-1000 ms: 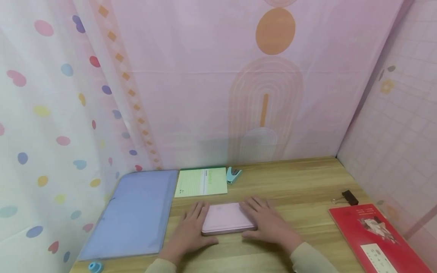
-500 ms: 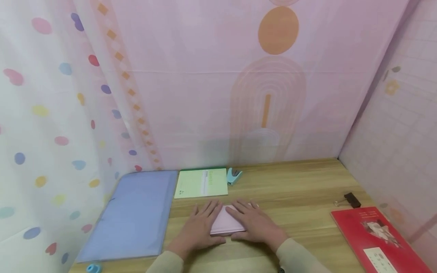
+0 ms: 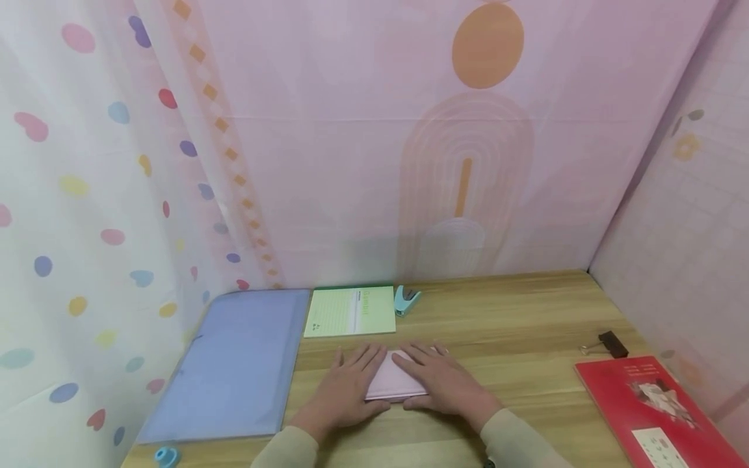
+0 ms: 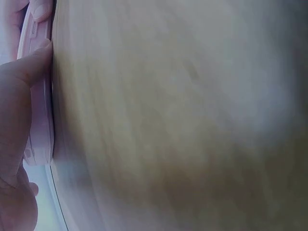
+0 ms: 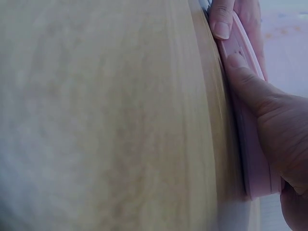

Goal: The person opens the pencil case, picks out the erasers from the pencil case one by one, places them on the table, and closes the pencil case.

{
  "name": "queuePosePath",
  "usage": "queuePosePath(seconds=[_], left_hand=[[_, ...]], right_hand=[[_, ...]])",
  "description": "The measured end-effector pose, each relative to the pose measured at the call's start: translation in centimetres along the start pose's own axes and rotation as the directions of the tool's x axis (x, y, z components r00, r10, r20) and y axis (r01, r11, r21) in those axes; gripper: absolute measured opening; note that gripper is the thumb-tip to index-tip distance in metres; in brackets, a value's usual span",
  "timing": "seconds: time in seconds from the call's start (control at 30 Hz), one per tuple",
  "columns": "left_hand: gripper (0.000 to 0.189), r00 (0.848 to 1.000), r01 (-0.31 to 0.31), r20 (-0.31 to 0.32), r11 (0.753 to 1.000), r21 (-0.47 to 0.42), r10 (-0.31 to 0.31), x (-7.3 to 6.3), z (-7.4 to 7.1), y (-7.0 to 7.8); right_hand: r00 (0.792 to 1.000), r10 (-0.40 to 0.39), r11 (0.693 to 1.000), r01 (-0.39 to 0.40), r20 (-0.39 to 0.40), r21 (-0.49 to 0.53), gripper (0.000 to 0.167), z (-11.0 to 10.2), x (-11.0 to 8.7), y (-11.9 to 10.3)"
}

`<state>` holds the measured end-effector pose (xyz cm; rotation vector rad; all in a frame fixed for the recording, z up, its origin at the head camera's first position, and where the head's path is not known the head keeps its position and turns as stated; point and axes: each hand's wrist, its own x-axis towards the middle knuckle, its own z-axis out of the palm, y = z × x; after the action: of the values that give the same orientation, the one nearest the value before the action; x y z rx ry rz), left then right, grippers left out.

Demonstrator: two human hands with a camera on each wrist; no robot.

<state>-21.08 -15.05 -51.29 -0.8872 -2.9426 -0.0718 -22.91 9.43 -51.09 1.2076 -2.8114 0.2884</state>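
Observation:
A flat pink case (image 3: pixel 393 380) lies on the wooden table in front of me. My left hand (image 3: pixel 348 389) rests over its left part and my right hand (image 3: pixel 443 383) over its right part, both with fingers stretched forward across the top. Along the near side, the left thumb (image 4: pixel 38 60) touches the case's edge, which shows a thin seam. The right thumb (image 5: pixel 245 79) presses that same side a short way from it. Much of the case's top is hidden under the hands.
On the left lies a blue folder (image 3: pixel 234 370), with a small blue knob-like piece (image 3: pixel 167 456) before it. Behind the case are a green notebook (image 3: pixel 351 312) and a light-blue stapler (image 3: pixel 406 301). A black binder clip (image 3: pixel 612 344) and red booklet (image 3: pixel 655 403) lie right.
Both hands have moved inward from the ends of the case, covering more of its top. Over the last half second they have barely moved; the view has shifted slightly.

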Motion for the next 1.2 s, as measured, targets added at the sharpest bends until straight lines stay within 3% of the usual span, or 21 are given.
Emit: queuePosePath(seconds=[0.37, 0.6, 0.9, 1.07, 1.2], left_hand=[[0.096, 1.0, -0.003, -0.003, 1.0, 0.031, 0.003, 0.2, -0.3, 0.0], [0.096, 1.0, -0.009, -0.023, 0.998, 0.063, 0.01, 0.5, -0.1, -0.3], [0.1, 0.998, 0.012, -0.059, 1.0, -0.023, -0.013, 0.5, 0.1, -0.3], [0.1, 0.988, 0.129, -0.068, 0.981, -0.144, -0.14, -1.1, 0.2, 0.0], [0.101, 0.955, 0.257, -0.092, 0.941, -0.222, -0.283, -3.1, 0.0, 0.5]], right_hand=[[0.999, -0.024, 1.0, 0.024, -0.027, -0.004, 0.084, -0.4, 0.0, 0.2], [1.0, -0.013, 1.0, 0.013, 0.017, 0.014, 0.085, -1.1, 0.2, 0.3], [1.0, -0.022, 0.997, 0.023, -0.004, 0.072, 0.083, -1.2, 0.2, 0.4], [0.997, -0.014, 0.994, 0.022, -0.075, 0.109, 0.073, -1.0, -1.5, 0.6], [0.988, 0.025, 0.994, -0.008, -0.153, 0.111, 0.057, -1.4, -3.1, 0.9]])
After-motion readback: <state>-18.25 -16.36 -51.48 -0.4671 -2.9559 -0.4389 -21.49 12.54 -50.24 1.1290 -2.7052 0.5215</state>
